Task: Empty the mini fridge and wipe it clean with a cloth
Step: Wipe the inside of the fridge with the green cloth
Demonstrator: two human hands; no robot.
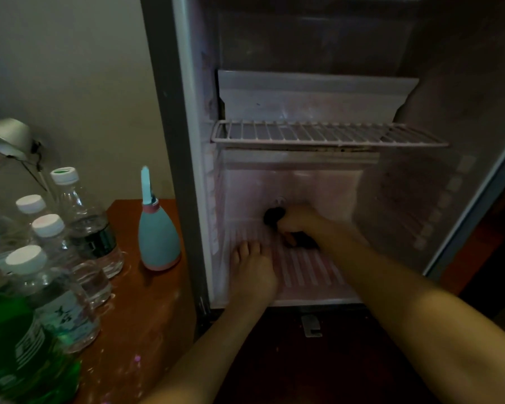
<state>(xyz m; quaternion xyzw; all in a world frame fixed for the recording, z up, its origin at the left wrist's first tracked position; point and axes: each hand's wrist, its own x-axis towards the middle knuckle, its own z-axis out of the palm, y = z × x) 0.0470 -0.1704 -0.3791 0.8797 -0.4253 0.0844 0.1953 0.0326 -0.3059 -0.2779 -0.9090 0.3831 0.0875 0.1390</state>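
The mini fridge (184, 158) stands open with nothing stored inside it. A white wire shelf (327, 135) crosses its middle. My right hand (296, 221) reaches deep onto the ribbed fridge floor (312, 271) and grips a dark cloth (274, 215) bunched against the back wall. More of the dark cloth shows under my wrist. My left hand (252, 268) rests flat on the fridge floor near the left wall, fingers straight.
Several clear water bottles (85, 217) with white caps and a green bottle (21, 354) stand on the brown table (146, 310) left of the fridge. A teal spray bottle (156, 234) stands beside the fridge's frame. A silver lamp (8, 138) hangs at far left.
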